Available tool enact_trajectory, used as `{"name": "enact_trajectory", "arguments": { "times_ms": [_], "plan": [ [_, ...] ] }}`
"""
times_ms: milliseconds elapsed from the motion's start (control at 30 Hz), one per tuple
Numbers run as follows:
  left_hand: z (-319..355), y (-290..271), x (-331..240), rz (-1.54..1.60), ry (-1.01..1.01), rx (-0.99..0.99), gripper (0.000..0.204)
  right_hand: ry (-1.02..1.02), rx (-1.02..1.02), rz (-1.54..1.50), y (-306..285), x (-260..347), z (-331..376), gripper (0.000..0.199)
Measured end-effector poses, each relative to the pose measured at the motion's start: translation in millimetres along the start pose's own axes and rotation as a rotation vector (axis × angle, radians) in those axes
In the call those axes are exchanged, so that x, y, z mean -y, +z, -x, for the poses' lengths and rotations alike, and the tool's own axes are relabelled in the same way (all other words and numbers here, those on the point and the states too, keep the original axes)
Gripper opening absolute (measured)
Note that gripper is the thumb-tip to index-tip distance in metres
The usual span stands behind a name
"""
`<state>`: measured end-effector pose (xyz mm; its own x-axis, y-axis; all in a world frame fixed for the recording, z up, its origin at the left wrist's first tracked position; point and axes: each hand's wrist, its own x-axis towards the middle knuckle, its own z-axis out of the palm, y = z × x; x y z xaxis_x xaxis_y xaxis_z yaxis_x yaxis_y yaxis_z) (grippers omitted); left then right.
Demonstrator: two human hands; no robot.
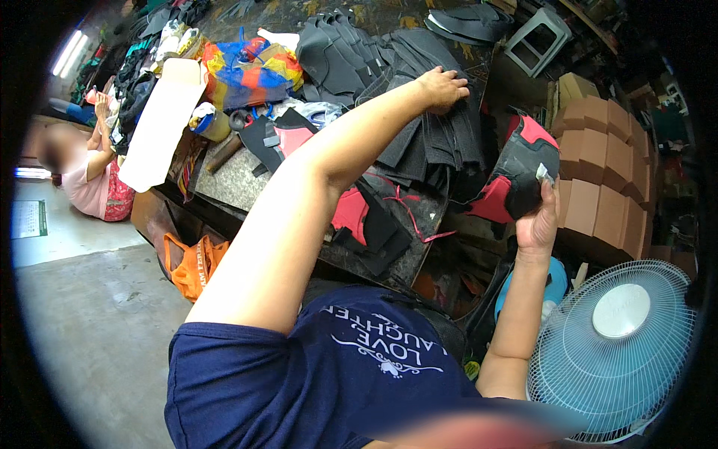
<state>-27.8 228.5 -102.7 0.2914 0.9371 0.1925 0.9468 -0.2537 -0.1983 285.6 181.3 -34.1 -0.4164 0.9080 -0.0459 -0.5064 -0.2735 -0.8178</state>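
Observation:
My left hand reaches across the table and rests on a pile of dark grey fabric pieces, its fingers slightly apart. Out to the right, my right hand grips a black and pink cut fabric piece by its lower edge; a small whitish patch shows near the fingers. More dark cut pieces lie stacked at the back of the table. Close to my body are other pink and black pieces and a thin pink strip. My left forearm hides part of the table.
Brown cardboard boxes are stacked at the right, behind a blue fan. A multicoloured mesh bag, a lidded jar and a white board stand left. An orange bag hangs below. Another person sits far left.

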Motion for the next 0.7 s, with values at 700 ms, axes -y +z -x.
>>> {"name": "enact_trajectory", "arguments": {
  "times_ms": [700],
  "plan": [
    [-20.0,7.8,-12.6,0.04,0.038,0.071,0.023,0.04,-0.048,0.005,10.3,9.6,28.7,0.051]
  ]
}}
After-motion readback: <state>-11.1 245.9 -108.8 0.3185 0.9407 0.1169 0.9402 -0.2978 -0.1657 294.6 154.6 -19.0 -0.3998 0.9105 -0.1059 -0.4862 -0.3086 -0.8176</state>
